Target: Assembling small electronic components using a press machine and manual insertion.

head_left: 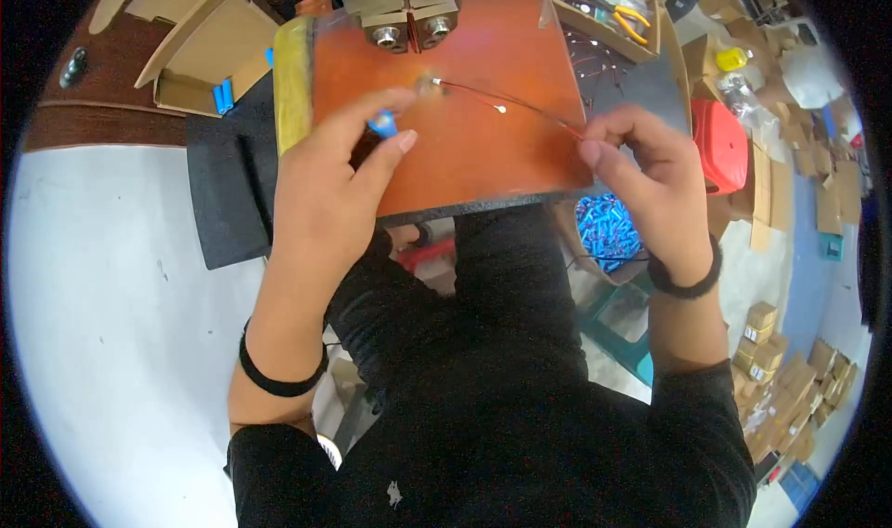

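Orange board point(483, 147): two hands point(325, 184), one wire point(520, 105), one blue cell point(383, 125).

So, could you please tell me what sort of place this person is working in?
Most likely a small assembly workshop. The left hand holds a small blue cylinder and the right hand a thin wire over an orange work board, with a bin of blue cylinders and stacked cardboard boxes nearby.

My left hand point(330, 170) hides most of the small blue piece point(382, 125) I pinch (only its end shows). The thin wire point(506, 105) vanishes between my right hand's point(641, 170) fingertips. The metal fixture point(406, 12) at the orange board's point(483, 147) far edge is cut off.
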Available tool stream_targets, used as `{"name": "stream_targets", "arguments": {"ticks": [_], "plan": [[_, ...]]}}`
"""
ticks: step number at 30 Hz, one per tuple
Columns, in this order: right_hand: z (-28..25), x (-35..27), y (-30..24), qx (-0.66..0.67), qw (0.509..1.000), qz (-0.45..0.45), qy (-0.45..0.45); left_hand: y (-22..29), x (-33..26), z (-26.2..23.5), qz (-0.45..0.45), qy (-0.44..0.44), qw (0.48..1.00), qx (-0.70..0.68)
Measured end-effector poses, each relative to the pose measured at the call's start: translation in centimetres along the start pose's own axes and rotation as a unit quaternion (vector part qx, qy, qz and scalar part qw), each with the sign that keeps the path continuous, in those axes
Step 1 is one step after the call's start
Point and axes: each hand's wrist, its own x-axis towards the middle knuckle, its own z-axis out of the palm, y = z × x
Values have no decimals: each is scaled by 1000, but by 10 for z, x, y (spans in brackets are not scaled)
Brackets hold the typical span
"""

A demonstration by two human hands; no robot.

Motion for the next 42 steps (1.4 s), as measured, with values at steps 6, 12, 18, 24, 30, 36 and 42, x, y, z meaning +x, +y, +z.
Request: {"name": "stream_targets", "arguments": {"ticks": [6,12,18,24,30,36,42], "plan": [[-6,17,2,86,988,104,-74,-2,18,-1,110,53,987,108],[-2,28,-13,-59,997,-23,-47,-6,36,2,129,54,988,65],[1,30,-28,-187,977,-94,-40,-9,46,10,145,45,986,62],[1,31,-28,-162,983,-76,-29,-13,51,11,162,44,984,62],[4,35,-26,-166,984,-43,-38,-11,50,9,148,35,986,71],[4,37,-20,-178,982,-51,-42,-4,45,11,116,33,992,34],[4,38,-17,-166,983,-53,-50,-3,45,13,116,48,991,45]]}}
